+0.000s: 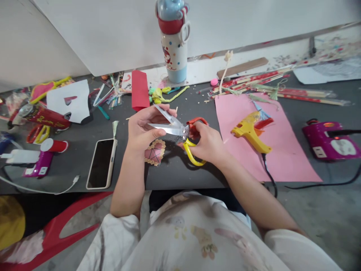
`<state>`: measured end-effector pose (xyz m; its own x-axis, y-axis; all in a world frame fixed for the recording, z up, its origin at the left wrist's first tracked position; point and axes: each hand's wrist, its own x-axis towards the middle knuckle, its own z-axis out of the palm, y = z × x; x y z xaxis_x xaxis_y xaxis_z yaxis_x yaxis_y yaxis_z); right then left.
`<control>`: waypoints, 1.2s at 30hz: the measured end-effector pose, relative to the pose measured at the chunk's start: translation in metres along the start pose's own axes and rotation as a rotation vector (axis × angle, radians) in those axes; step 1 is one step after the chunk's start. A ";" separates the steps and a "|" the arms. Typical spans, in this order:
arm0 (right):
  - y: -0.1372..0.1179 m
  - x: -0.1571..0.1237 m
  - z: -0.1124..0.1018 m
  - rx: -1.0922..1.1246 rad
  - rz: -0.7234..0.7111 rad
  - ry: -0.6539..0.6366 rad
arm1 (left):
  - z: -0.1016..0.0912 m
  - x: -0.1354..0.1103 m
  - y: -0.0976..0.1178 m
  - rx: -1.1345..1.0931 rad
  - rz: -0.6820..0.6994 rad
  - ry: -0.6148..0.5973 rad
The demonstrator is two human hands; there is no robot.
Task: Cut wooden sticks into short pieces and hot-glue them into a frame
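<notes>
My right hand point(208, 141) grips a pair of scissors point(184, 130) by its red and yellow handles. Their blades are spread apart and point left, into the curve of my left hand point(145, 126). The left fingers curl behind the blades, and the thumb tip lies at the lower blade. A thin pale tip shows past the left fingertips; whatever that hand holds is mostly hidden. Below the blades, on the dark table, lies a pink heart-shaped piece point(155, 152) with a beaded tan border and dark crossing lines.
A yellow glue gun point(251, 130) rests on pink paper point(287, 158) at right, near a purple power strip point(329, 141). A phone point(101, 163) lies left. Behind stand a bottle point(175, 49), a red envelope point(140, 89) and wrapped chopsticks point(254, 79). A red can point(45, 116) lies far left.
</notes>
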<state>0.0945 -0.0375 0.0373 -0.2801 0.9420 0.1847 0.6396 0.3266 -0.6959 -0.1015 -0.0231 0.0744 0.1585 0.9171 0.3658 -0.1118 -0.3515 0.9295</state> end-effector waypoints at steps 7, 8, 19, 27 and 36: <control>0.003 0.002 -0.001 0.068 0.000 -0.018 | 0.003 0.001 -0.004 -0.038 0.035 0.031; 0.004 0.002 -0.002 0.066 -0.003 -0.021 | 0.003 0.002 -0.004 -0.044 0.038 0.047; 0.006 0.002 -0.004 -0.022 -0.021 -0.117 | -0.005 0.003 -0.005 -0.024 0.103 0.045; 0.009 0.002 -0.002 -0.184 -0.117 -0.046 | -0.011 0.005 -0.003 0.016 0.087 0.117; 0.010 0.003 0.000 -0.184 -0.106 -0.063 | -0.013 0.005 -0.003 0.067 0.090 0.134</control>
<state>0.1001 -0.0314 0.0312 -0.3932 0.8969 0.2023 0.7224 0.4375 -0.5356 -0.1137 -0.0151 0.0731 0.0183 0.8965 0.4427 -0.0533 -0.4413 0.8958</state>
